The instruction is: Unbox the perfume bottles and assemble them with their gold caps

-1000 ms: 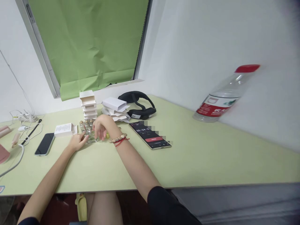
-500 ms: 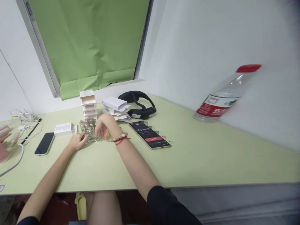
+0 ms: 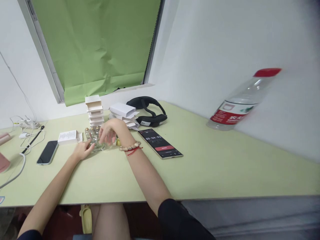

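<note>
Several small clear glass bottles with gold-coloured tops [image 3: 93, 130] stand close together on the table. My left hand [image 3: 83, 150] rests at their left front side, thumb and fingers apart, fingertips against or very near the glass. Over their right side hangs my right hand [image 3: 110, 131], its wrist bent and its loosely spread fingers pointing down. The fingers partly hide the bottles behind them, and whether they touch the glass is unclear. Just right of those fingers shows a small yellowish thing [image 3: 118, 142], too small to name.
Behind the bottles rises a stack of white boxes [image 3: 94, 111], with flattened boxes [image 3: 122, 110] and a black headset [image 3: 150, 115] beside it. A white box [image 3: 68, 136] and dark phone [image 3: 47, 153] lie left, a timer phone [image 3: 161, 145] right. A water bottle [image 3: 232, 106] stands farther right.
My right hand has shifted slightly up and its fingers have spread from a more pointed pose. My left hand stays in place. The phone's timer has moved on a second.
</note>
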The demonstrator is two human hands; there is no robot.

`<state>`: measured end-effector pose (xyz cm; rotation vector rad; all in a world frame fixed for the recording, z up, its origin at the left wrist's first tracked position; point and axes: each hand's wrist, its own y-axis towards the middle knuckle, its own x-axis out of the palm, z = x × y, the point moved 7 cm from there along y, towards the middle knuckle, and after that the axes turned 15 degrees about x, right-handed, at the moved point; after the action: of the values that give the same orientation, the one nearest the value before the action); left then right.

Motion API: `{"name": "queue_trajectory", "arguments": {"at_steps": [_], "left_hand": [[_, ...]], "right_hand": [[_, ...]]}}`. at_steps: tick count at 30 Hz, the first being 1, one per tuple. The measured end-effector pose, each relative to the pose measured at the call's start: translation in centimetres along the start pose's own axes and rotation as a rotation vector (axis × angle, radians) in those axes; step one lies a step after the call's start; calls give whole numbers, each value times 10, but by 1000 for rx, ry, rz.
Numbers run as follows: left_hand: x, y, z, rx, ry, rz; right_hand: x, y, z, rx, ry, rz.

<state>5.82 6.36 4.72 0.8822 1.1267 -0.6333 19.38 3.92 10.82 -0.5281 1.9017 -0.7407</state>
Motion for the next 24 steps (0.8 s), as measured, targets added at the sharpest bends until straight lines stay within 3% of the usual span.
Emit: {"name": "queue_trajectory", "arguments": {"at_steps": [4,8,19,24], "left_hand": [[4,0,-2,-23,18,-32],[5,-1,-3,-18,52,-47],[5,0,-3,-2,50,-28],[0,-2,-1,-5,15,19]], "right_hand": [[-5,-14,-13,-73,78,87],[-4,-10,-22,-130,104,109],[-7,-19,-26,-200,98,178],[-20,-33,-22,-300,184,305]]}}
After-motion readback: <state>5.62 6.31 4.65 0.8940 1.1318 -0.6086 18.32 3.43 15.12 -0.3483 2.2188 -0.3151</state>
